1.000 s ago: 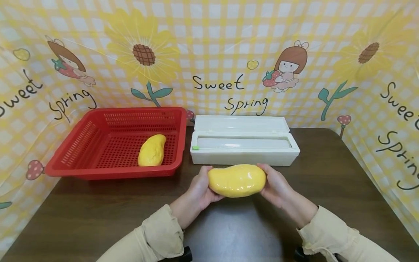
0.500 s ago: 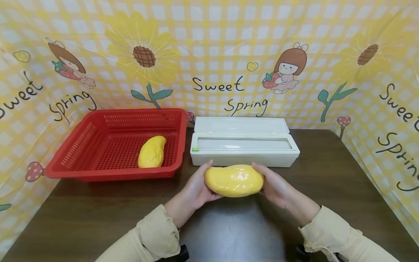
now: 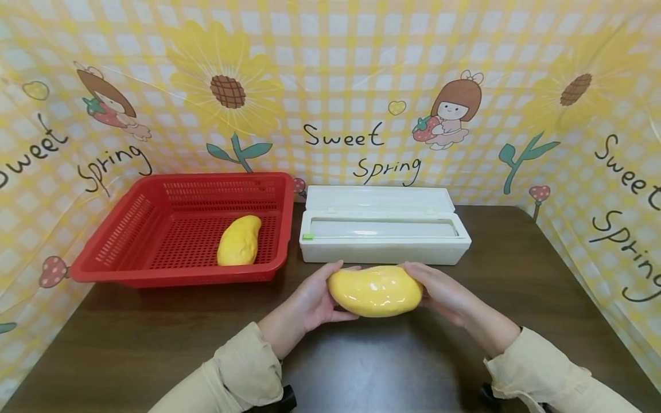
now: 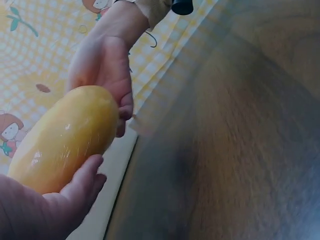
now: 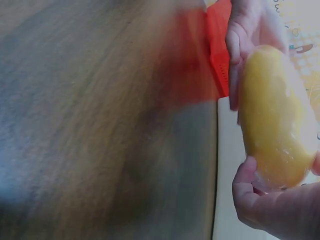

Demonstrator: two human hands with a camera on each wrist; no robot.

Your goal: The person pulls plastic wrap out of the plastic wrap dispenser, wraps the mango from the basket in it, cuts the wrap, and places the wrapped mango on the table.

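Glossy yellow, oblong mango-shaped fruit (image 3: 376, 291) held above dark brown wood-grain table (image 3: 361, 367), near side of long white box (image 3: 384, 252), lid open. Left hand (image 3: 312, 304) grips fruit's left end; right hand (image 3: 448, 295), right end. Far left: red perforated plastic basket (image 3: 175, 277), second yellow fruit (image 3: 238, 241) inside, right part.

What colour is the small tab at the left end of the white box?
The small tab is bright green; it shows best in the head view.
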